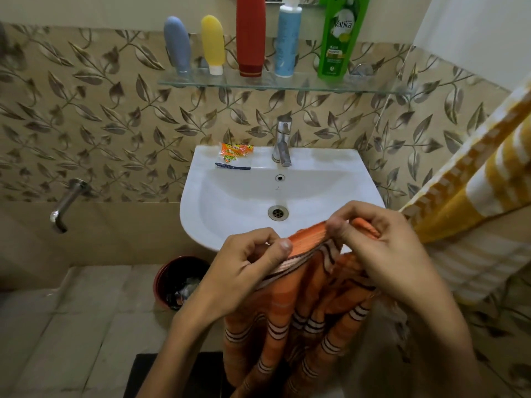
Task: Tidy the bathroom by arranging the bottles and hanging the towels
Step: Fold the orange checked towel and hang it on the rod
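orange towel (301, 311) with dark and white stripes, held up in front of the white sink (230, 196), top edge bunched and level with the basin's near rim, rest hanging down in folds toward the floor. left hand (244, 265) pinching the top hem between thumb and curled fingers; right hand (376, 242) gripping the same hem just beside it, fingers curled over the cloth. hands close together but not touching.

yellow and white striped towel (474, 202) hanging at the right, draped at a slant, well apart from the orange one.

sink basin holding nothing visible apart from the drain (277, 212); chrome tap (282, 145) at the back rim. on the left of the rim, an orange sachet (236, 152) and just below it a dark blue razor (232, 167).

glass shelf (201, 81) on the leaf-patterned tile wall, carrying 5 bottles in a row, all standing: green shampoo bottle (340, 38) at the right, then red bottle (250, 35), light blue bottle (288, 38), yellow tube (213, 43) and grey-blue tube (177, 43) at the left, both tubes cap down.

dark red bin (163, 280) on the floor below the sink's left side, with dark crumpled waste inside, contents unclear. wall spout (66, 205) at the left.
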`<state>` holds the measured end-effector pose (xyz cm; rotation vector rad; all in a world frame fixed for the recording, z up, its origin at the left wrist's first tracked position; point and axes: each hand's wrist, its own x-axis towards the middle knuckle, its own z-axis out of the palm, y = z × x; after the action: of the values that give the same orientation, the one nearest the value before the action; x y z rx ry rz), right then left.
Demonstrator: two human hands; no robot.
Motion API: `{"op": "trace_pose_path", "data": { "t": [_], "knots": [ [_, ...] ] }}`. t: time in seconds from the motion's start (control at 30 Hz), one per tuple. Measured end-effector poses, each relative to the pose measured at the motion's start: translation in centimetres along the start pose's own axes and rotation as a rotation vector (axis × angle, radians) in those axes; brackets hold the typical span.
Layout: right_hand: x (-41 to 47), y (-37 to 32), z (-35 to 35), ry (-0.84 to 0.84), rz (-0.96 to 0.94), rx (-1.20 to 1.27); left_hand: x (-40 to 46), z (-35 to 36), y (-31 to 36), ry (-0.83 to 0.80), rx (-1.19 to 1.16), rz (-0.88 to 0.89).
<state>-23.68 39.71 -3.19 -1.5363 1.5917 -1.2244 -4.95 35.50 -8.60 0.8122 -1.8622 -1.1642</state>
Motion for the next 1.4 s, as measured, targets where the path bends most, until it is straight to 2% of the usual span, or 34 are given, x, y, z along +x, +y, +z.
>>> {"op": "trace_pose_path", "data": {
  "t": [0.1, 0.23, 0.37, 0.47, 0.6, 0.63, 0.7, 0.83, 0.97, 1.13, 1.27, 1.4],
  "knots": [
    [-0.1, 0.2, -1.1, 0.113, -0.015, 0.024, -0.3, -0.9, -0.2, 0.007, -0.022, -0.01],
    [0.0, 0.7, -2.2, 0.261, -0.003, 0.007, -0.4, -2.0, -0.4, 0.031, 0.071, 0.006],
    [0.2, 1.3, -2.5, 0.286, 0.062, -0.106, -0.5, -2.0, -0.4, 0.076, 0.109, 0.04],
    [-0.1, 0.8, -1.9, 0.134, 0.093, -0.161, -0.5, -1.8, -0.1, 0.097, 0.14, 0.074],
    [-0.6, -0.3, 0.6, -0.282, 0.102, -0.157, -0.4, -1.4, 0.3, 0.068, 0.206, 0.095],
    [-0.6, -0.4, 1.4, -0.345, 0.089, -0.153, -0.4, -1.3, 0.4, 0.057, 0.215, 0.096],
    [-0.4, -0.2, 2.8, -0.364, 0.061, -0.192, -0.4, -1.2, 0.5, 0.049, 0.204, 0.094],
    [0.2, 0.3, 3.1, -0.306, 0.057, -0.185, -0.4, -1.3, 0.7, 0.038, 0.121, 0.062],
    [0.3, 0.2, 2.4, -0.179, 0.019, -0.136, -0.3, -1.3, 0.6, -0.007, -0.011, -0.014],
    [0.7, 0.2, 0.7, 0.072, 0.036, -0.01, -0.2, -2.3, -0.2, -0.002, 0.004, -0.053],
    [1.2, 0.8, -0.6, 0.262, 0.027, -0.048, 0.1, -2.9, -0.5, 0.014, 0.004, -0.079],
    [1.9, 1.6, -0.9, 0.295, 0.051, -0.092, 0.5, -2.9, -0.3, 0.045, -0.008, -0.013]
  ]
}}
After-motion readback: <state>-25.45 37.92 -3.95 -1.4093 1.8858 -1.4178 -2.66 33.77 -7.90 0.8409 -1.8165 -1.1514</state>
